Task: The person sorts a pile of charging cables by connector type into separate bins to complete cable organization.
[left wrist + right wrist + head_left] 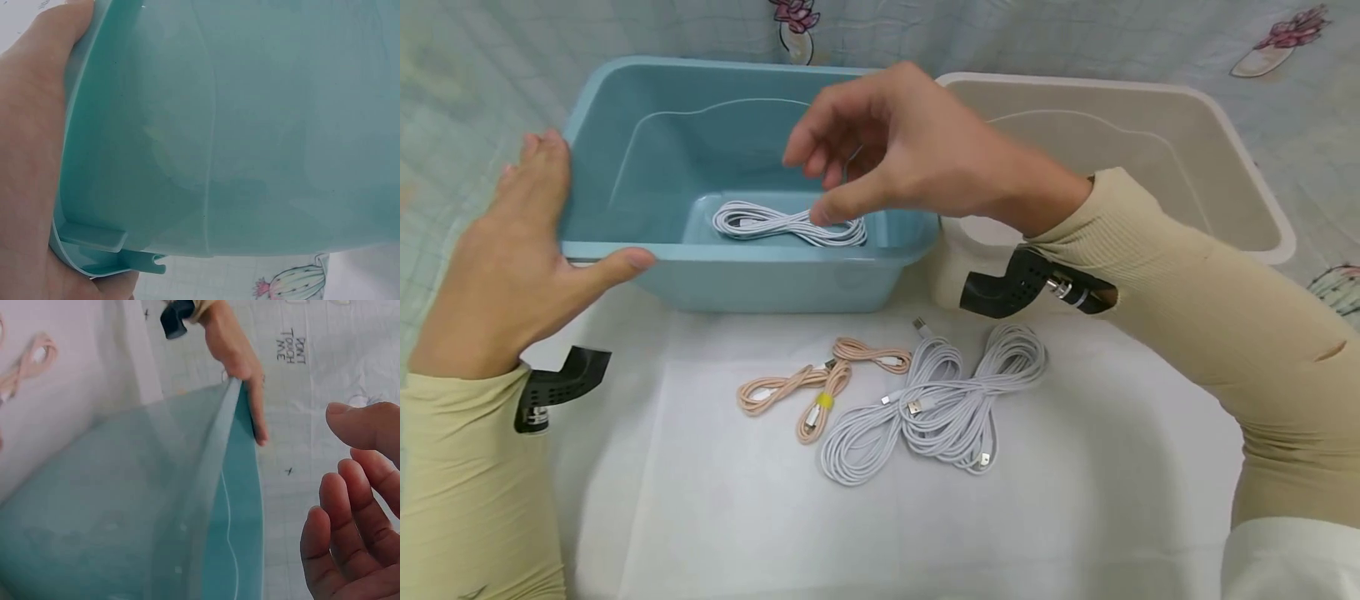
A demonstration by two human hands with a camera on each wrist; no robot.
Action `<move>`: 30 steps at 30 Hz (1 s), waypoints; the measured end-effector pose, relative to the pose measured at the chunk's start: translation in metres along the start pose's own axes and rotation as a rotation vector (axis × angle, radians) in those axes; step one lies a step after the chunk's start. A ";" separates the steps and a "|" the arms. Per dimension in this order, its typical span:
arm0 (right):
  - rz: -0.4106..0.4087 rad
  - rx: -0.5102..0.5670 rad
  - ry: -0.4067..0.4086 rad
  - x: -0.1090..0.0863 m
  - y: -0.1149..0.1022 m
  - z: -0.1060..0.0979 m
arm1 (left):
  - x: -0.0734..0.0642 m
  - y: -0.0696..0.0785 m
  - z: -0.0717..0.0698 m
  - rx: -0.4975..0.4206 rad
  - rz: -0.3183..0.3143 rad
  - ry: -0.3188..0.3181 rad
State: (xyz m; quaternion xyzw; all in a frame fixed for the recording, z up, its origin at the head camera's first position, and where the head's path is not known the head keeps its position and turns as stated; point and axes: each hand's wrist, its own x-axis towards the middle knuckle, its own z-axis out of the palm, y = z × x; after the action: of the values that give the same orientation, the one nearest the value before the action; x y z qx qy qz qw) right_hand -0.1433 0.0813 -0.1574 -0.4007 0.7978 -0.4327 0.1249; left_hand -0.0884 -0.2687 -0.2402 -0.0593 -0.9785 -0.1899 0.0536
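The left hand grips the blue bin by its near corner. The right hand, fingers bent, hovers above a cable inside. To that hand's right stands a beige bin; on its near side lie pink cords and white cords.

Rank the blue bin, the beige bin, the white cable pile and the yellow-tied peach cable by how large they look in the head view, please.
1. Blue bin and beige bin: too alike to rank, as the right arm hides part of the latter.
2. White cable pile
3. Yellow-tied peach cable
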 end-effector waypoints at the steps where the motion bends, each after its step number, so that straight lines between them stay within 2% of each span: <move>1: 0.011 0.019 -0.008 -0.004 -0.002 0.001 | 0.000 -0.001 0.000 0.000 -0.004 -0.001; 4: 0.034 0.085 -0.036 -0.017 -0.007 0.005 | 0.001 -0.002 0.000 -0.002 -0.018 -0.006; 10: 0.020 0.148 -0.123 -0.045 -0.004 0.013 | 0.002 -0.007 -0.001 -0.006 -0.032 -0.009; 19: 0.061 0.143 -0.189 -0.078 0.009 0.029 | 0.001 -0.018 -0.004 -0.006 -0.032 0.007; 30: 0.191 0.062 -0.217 -0.112 0.044 0.042 | 0.003 -0.021 -0.006 -0.014 -0.042 0.005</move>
State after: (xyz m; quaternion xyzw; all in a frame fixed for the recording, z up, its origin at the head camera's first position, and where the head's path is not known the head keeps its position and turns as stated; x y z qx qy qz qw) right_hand -0.0713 0.1543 -0.2338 -0.3635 0.8005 -0.3974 0.2631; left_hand -0.0937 -0.2901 -0.2422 -0.0388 -0.9781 -0.1977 0.0519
